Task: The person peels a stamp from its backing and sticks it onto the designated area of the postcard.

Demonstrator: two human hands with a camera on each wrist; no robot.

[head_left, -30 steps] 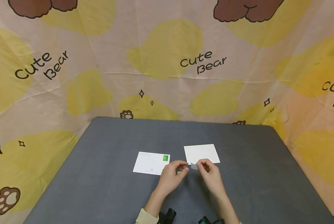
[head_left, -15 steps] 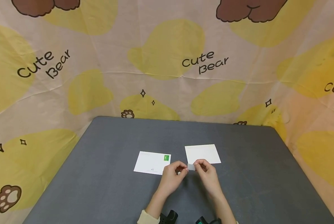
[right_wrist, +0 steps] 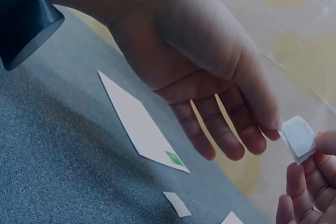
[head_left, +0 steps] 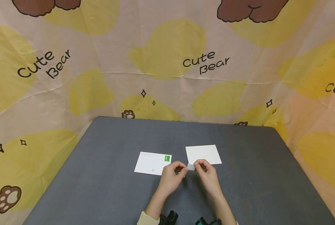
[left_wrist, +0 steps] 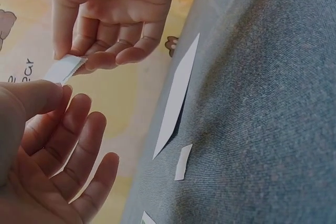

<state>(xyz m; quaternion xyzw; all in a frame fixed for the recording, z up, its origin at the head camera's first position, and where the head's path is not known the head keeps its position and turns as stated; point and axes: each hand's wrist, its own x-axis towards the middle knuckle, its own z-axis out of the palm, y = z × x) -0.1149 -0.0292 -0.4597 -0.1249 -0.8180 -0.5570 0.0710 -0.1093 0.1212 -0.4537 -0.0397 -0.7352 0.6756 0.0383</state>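
Between my hands is a small white stamp, with a zigzag edge and its pale back showing in the right wrist view. My left hand pinches one side between thumb and forefinger, while my right hand pinches the opposite side. The stamp is held above the table. Beyond the left hand lies a white envelope or card bearing a green stamp at its upper right corner. A plain white envelope or card lies past the right hand.
The grey table has a patterned cloth hanging behind it. A small white paper slip lies on the table below the hands, near the cards. Dark wrist devices sit at both wrists.
A second ago only the right hand held the stamp, apart from the left fingers. The hands have come together, and the left thumb and forefinger now pinch its other side.
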